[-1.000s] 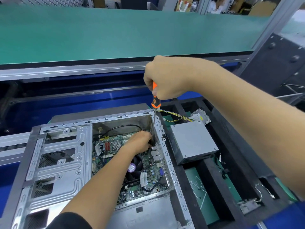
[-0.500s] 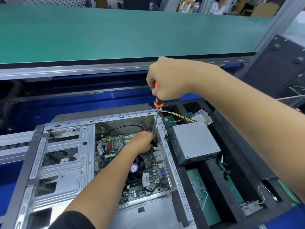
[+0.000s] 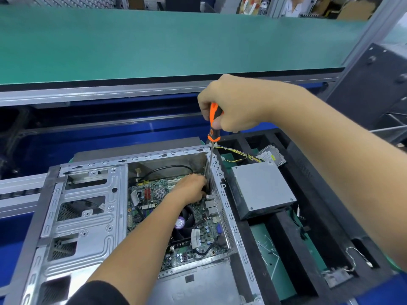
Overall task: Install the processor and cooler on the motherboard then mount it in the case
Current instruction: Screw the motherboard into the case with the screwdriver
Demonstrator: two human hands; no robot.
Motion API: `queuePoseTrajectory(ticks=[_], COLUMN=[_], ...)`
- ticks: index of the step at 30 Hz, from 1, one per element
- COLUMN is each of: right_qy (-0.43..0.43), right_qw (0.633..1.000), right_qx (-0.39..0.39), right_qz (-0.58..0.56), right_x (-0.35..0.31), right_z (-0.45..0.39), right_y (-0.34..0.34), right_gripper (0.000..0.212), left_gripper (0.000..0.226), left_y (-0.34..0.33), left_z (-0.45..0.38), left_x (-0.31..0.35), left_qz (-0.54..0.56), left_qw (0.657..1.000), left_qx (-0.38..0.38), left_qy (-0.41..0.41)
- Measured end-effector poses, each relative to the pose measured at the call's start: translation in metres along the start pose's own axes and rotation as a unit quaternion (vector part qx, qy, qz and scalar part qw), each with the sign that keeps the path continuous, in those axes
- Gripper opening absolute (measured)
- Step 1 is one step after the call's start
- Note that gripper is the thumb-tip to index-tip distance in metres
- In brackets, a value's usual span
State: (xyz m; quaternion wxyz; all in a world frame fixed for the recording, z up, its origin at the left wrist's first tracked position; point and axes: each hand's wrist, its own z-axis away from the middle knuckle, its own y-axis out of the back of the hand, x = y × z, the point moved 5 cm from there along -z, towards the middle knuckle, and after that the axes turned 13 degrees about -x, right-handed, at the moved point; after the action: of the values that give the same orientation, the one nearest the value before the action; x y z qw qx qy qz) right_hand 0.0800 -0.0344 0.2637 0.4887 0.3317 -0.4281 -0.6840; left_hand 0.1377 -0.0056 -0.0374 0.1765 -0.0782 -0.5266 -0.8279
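Motherboard (image 3: pixel 154 194) is seated flat inside the open metal case (image 3: pixel 83 214), green PCB w/ slots along the far edge and rear I/O ports lined up against the right case wall. Cooler (image 3: pixel 184 225) w/ black fan and a purple hub sticker is sat on the board near the middle, partly hidden by the left forearm. A screwdriver (image 3: pixel 212 133) w/ orange-black handle is held close to upright over the far right corner of the board, shaft running down along the inside of the right case wall; tip is hidden behind the left hand (image 3: pixel 190 188), so what it's sitting on can't be told. Handle is gripped by the right hand (image 3: pixel 229 104), fingers curled tight round it, thumb laid on the near side. Left hand is down in that same corner, fingers bunched together around the lower shaft right at the board; whether a screw is pinched there can't be told. Drive cage takes up the left part of the case. Just beside the case on the right, a gray PSU (image 3: pixel 262 188) is lying in a black tray (image 3: pixel 284 249), w/ yellow-black wires (image 3: pixel 240 154) running off its far end and a hard drive (image 3: pixel 272 156) behind it. Green bench mat (image 3: pixel 154 45) is stretched across the back.
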Motion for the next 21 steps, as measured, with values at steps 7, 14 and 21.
queuePoseTrajectory(ticks=[7,14,21], right_qy=[0.015,0.032,0.064], right_qw=[0.998,0.991,0.923], right_qx=[0.065,0.075,0.135], right_qz=[0.000,-0.104,-0.355], right_x=[-0.007,0.007,0.008], right_z=[-0.006,-0.011,-0.022], right_y=[0.001,-0.005,-0.052], right_gripper=[0.005,0.017,0.023], left_gripper=[0.022,0.023,0.030], left_y=[-0.002,0.000,0.005], left_z=[0.001,0.003,0.013], left_x=[-0.002,0.000,0.008], left_qz=[-0.002,0.010,0.085], left_qw=[1.000,1.000,0.994], left_qx=[0.003,-0.018,-0.062], left_qy=[0.004,0.005,0.040])
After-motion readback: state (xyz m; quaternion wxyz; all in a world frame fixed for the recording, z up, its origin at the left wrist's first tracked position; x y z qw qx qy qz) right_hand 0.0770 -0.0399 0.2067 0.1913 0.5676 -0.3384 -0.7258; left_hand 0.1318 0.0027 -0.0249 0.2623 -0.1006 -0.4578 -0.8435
